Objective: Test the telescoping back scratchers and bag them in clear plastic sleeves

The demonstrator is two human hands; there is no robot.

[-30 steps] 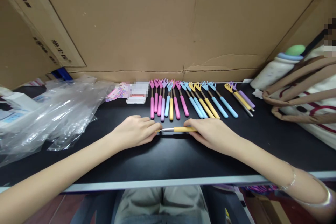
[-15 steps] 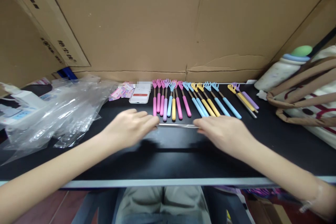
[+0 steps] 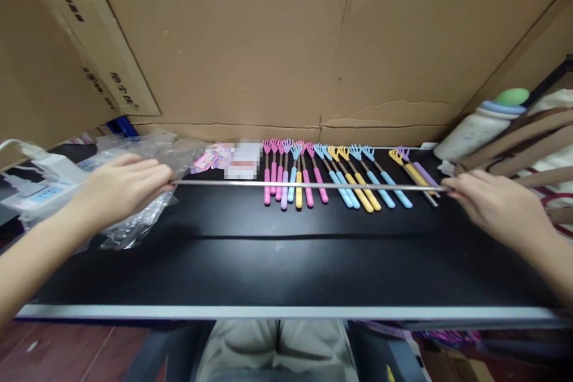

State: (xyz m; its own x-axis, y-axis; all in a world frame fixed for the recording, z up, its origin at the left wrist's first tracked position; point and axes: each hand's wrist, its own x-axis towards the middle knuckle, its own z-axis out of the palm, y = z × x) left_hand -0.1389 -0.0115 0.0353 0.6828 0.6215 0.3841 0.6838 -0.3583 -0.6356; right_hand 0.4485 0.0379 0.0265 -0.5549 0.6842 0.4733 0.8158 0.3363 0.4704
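Far left of the frame there's a white power strip [image 3: 45, 194] with a white charger [image 3: 58, 166] at it, then a crinkly heap of clear plastic bags [image 3: 134, 233]. My left hand [image 3: 128, 186] is in front of that heap from this angle, knuckles up, fingers wrapped tight round one end of a long metal rod [image 3: 308, 185]. Can't really tell if the hand touches the plastic.

A bit further in, left of centre, some pink and purple printed cards [image 3: 208, 160] lie near the back of the black desk [image 3: 277, 274], next to a white rectangle [image 3: 243, 160] that's too pixelated to make out.

The rod runs nearly level right across the middle of the frame, raised off the surface, with a dark shadow line below it. Behind it, a row of back scratchers [image 3: 299, 191] goes from pink through purple, blue and yellow to blue, claws toward the cardboard [image 3: 250, 42] up top. Right of the row sit a yellow scratcher [image 3: 414, 173] and a purple one, side by side.

Upper right, a pale bottle [image 3: 465, 134] leans over. Just below it my right hand [image 3: 492, 206] grips the rod's other end, well apart from the left, with a brown-strapped bag [image 3: 550, 158] behind it at the edge.
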